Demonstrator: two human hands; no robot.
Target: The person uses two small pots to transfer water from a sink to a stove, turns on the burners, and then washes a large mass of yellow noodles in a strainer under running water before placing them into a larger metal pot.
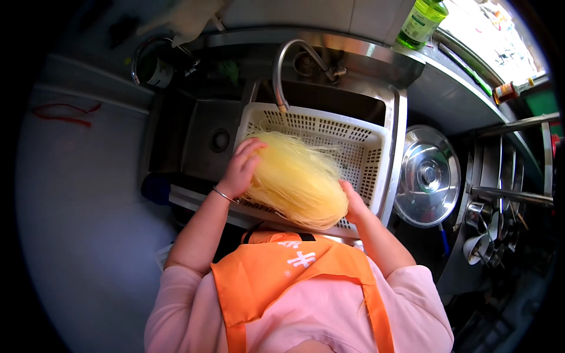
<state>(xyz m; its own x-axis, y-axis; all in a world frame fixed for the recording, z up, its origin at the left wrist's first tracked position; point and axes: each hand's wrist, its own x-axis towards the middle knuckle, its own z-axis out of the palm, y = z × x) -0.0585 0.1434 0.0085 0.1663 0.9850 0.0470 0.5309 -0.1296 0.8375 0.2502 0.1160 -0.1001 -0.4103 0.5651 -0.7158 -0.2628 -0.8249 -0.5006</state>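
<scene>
A large bundle of thin yellow noodles [294,179] is held between my two hands over a white perforated plastic basket [379,159]. My left hand [241,167] presses on the bundle's left end, with its fingers curved over the strands. At the right end, my right hand [354,203] grips the noodles, its fingers partly hidden behind them. The basket sits in the right part of a steel sink, with some loose strands over its holes. A curved faucet [281,76] reaches over the basket's back edge.
The left sink basin [212,141] has a round drain. Right of the sink lies a round metal lid [428,175]. A green bottle [421,25] stands on the ledge at the back right. Metal bowls and ladles [485,232] are at the far right.
</scene>
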